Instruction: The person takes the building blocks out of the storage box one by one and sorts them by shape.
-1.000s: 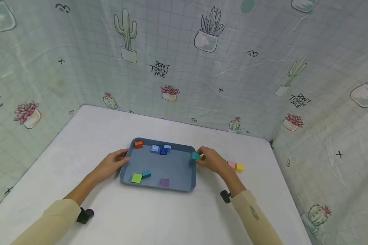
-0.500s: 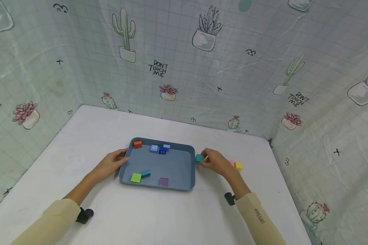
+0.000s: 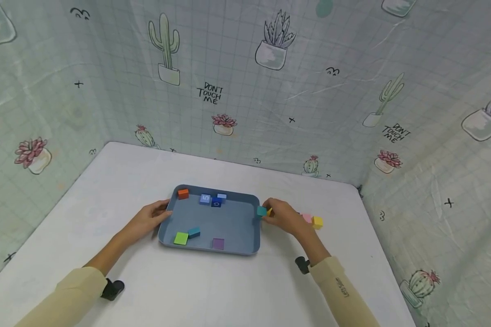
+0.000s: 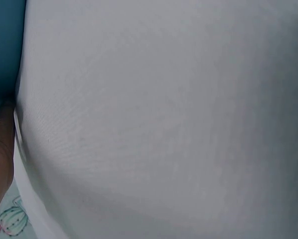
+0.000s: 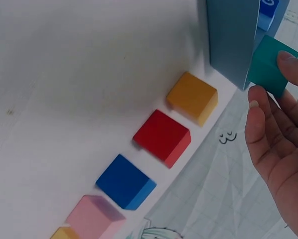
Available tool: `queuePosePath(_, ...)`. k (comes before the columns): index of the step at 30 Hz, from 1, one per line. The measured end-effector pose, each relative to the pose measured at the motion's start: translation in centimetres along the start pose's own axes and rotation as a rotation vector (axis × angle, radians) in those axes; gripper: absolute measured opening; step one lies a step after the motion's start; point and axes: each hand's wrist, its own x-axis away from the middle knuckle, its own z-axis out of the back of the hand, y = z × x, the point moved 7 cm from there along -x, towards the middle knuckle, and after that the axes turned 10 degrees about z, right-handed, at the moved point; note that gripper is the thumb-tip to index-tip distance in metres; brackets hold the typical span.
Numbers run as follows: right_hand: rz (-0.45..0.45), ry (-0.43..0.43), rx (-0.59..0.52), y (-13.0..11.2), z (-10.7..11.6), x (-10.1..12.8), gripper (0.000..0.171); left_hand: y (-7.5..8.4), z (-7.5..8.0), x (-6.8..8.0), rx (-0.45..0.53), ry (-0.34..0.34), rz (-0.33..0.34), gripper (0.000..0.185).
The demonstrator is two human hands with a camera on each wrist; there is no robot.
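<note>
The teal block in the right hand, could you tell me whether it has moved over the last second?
Barely. The teal block is back at the tray's right rim after drifting slightly outward half a second ago.

The head camera looks forward and down on the whole desk (image 3: 229,290) from afar. Both wrist cameras sit very close to the desk; the right one shares the tray (image 5: 231,40) with it.
</note>
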Motion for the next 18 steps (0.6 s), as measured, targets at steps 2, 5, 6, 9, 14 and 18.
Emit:
queuePosePath(2,0.014,-0.009,0.002,-0.5,-0.3,-0.4,0.029,0.0,0.0,-0.1,-0.001,0.002,0.0,0.06)
queuePosePath(5,0.049,-0.016,0.027,-1.2,-0.9,-0.9,0.028,-0.1,0.0,-0.1,0.002,0.005,0.003,0.061)
queuePosePath(6,0.064,-0.017,0.046,-1.3,-1.1,-1.0,0.029,-0.2,0.0,-0.1,0.007,0.003,0.003,0.061)
queuePosePath(9,0.089,-0.029,0.143,-1.6,-2.1,-1.4,0.032,-0.3,-0.1,-0.1,0.023,-0.004,0.004,0.061)
queuePosePath(14,0.089,-0.032,0.26,-1.6,-3.4,-1.7,0.037,-0.5,-0.1,-0.2,0.028,-0.006,0.004,0.062)
queuePosePath(18,0.104,-0.006,0.279,-2.0,-3.7,-1.8,0.035,-0.5,-0.1,-0.2,0.033,-0.004,0.003,0.062)
